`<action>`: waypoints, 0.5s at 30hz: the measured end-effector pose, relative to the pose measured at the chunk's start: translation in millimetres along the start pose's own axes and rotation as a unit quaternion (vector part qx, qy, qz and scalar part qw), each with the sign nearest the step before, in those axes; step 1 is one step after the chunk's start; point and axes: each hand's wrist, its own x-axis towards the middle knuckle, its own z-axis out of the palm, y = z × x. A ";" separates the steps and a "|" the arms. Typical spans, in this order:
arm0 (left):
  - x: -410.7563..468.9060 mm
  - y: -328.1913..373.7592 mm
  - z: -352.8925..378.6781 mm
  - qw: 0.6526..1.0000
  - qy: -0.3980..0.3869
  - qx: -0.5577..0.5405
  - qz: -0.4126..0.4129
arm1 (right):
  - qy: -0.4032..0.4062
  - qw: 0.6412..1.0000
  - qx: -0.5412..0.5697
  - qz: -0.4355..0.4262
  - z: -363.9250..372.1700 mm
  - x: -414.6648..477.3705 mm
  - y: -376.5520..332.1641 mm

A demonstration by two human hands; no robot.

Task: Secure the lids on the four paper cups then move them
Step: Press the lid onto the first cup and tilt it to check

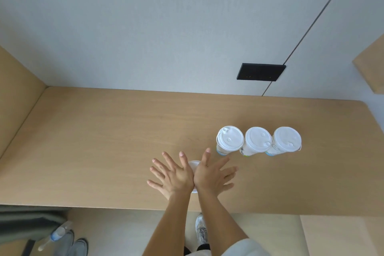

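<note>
Fingers (pixel 158 162) splayed flat, we press our left hand (pixel 174 176) and right hand (pixel 209 176) on the fourth cup's lid (pixel 193 166), gripping nothing, beside three lidded cups (pixel 257 141) on the surface (pixel 104 141).

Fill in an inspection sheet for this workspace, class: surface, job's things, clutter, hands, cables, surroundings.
Surface: light wooden desk, set against a pale wall.
Job's things: three lidded cups stand in a row on the right; a fourth cup is mostly hidden under the hands.
Clutter: nothing seen on the desk.
Hands: left hand and right hand lie flat, fingers spread, side by side over the fourth cup's lid.
Cables: nothing seen.
Surroundings: black wall plate above the desk; plastic bottle and shoes on the floor at lower left.
</note>
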 end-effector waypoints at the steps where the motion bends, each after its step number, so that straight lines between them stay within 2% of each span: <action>1: 0.9 -0.1 0.6 1.000 0.003 0.003 0.004 | 0.003 1.000 0.000 -0.002 1.9 1.6 0.9; 11: 7.7 1.3 1.8 0.999 -0.006 0.005 0.037 | 0.014 0.999 0.038 0.021 15.6 10.2 4.6; 13: 9.5 0.2 -0.6 0.997 -0.017 0.011 0.069 | 0.010 0.996 0.068 0.059 16.9 7.5 6.1; 15: 16.6 -1.5 -4.8 0.989 -0.022 0.051 0.141 | 0.000 0.987 0.113 0.116 18.6 2.3 9.2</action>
